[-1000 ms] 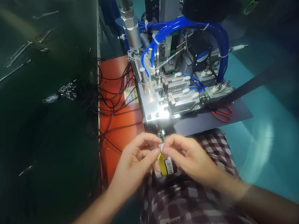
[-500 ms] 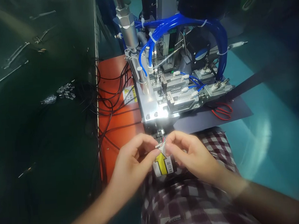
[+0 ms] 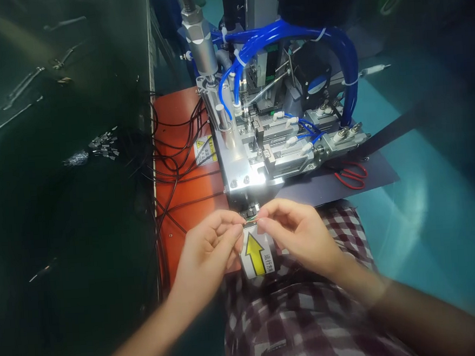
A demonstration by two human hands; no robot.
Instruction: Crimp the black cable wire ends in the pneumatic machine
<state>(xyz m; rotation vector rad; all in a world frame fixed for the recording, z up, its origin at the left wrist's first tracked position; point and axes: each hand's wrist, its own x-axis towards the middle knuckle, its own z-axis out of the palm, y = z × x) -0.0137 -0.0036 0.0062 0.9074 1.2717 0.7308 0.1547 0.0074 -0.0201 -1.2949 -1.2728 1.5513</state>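
Note:
Between my two hands, thin coloured wires [image 3: 251,219] stretch across a short gap, just in front of the machine's front end. My left hand [image 3: 212,245] pinches them at the left with thumb and forefinger. On the right, my right hand [image 3: 296,231] pinches the other side the same way. Right below the fingertips is a white label with a yellow arrow [image 3: 256,255]. The silver machine [image 3: 239,164] stands directly beyond the hands, its front corner brightly lit. The wire ends are hidden by the fingers.
Black cables [image 3: 175,169] run over the orange plate [image 3: 176,112] at the left. A bundle of metal-tipped ends [image 3: 104,145] lies on the dark green table [image 3: 83,237]. Blue air hoses [image 3: 284,31] arch over the machine. Red-handled scissors [image 3: 351,176] lie at its right.
Both hands have moved slightly up toward the machine. The wires now run level between the fingertips, and more of the arrow label shows.

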